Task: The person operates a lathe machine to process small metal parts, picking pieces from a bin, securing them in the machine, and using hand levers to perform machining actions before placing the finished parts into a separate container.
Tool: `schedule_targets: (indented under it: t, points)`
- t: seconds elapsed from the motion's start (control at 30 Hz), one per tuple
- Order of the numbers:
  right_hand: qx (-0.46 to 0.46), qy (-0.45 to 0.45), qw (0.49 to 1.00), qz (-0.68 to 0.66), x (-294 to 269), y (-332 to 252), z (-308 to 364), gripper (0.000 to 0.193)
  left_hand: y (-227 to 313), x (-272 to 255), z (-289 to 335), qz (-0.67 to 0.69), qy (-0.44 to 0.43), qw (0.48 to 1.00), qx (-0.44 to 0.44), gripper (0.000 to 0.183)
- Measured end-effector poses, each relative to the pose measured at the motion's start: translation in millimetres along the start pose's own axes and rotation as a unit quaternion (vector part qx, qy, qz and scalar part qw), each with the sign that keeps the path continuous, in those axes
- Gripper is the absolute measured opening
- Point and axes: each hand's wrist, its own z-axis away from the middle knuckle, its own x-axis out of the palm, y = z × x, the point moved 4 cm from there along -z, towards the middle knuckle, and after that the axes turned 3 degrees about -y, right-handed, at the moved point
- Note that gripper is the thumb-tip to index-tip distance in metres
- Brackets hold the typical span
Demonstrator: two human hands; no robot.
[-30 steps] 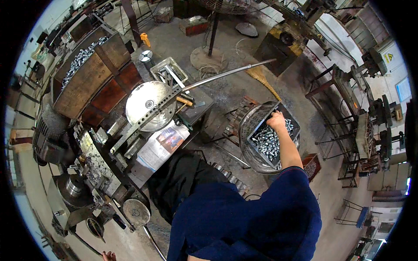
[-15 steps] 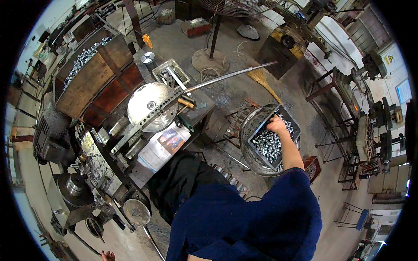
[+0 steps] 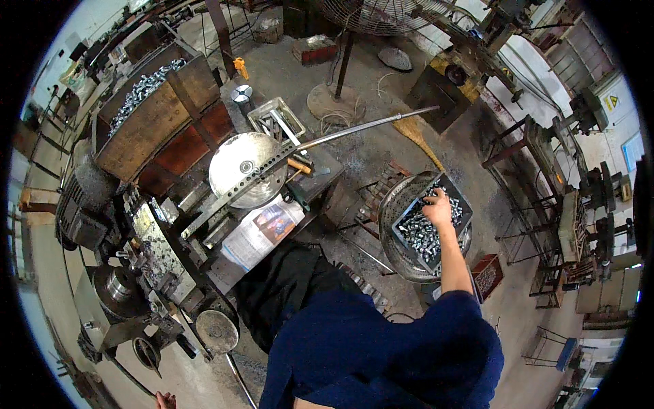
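Note:
My right hand reaches into a dark rectangular tray filled with small shiny metal fittings. Its fingers are bent down over the pieces and closed; what lies between them is too small to make out. Under the tray sits a round perforated metal basin. Only the fingers of my left hand show, at the lower left edge, slightly apart with nothing visible in them. The nearest thing to it is a small handwheel on the machine.
Left of me stands a lathe-like machine with a chuck. A bench carries a shiny disc, a long perforated bar and a newspaper. Beyond are a wooden bin of metal parts, a fan stand and a broom.
My right hand has drawn slightly nearer to me within the tray, and its fingers show more. The whole view has shifted a little. My left hand stays at the lower edge.

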Motion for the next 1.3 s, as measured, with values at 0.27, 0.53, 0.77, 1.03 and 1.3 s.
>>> schedule_targets:
  t: [0.27, 0.53, 0.77, 1.03, 1.3]
  points:
    - [-0.288, 0.002, 0.925, -0.247, -36, -214, 26, 0.047, 141, 192, 43, -0.587, 0.071, 0.801, 0.092, 0.048]
    - [-0.651, -0.231, 0.54, -0.481, -64, -485, 184, 0.046, 170, 392, 49, -0.214, -0.169, 0.931, 0.244, 0.03]
    - [-0.689, -0.176, 0.492, -0.502, -80, -497, 212, 0.031, 147, 426, 57, -0.148, -0.296, 0.926, 0.181, 0.03]
    - [-0.669, -0.205, 0.547, -0.459, -77, -501, 208, 0.037, 137, 424, 40, -0.106, -0.205, 0.952, 0.203, 0.025]
    - [-0.67, -0.261, 0.543, -0.434, -78, -518, 207, 0.032, 146, 428, 44, -0.193, -0.153, 0.947, 0.207, 0.026]
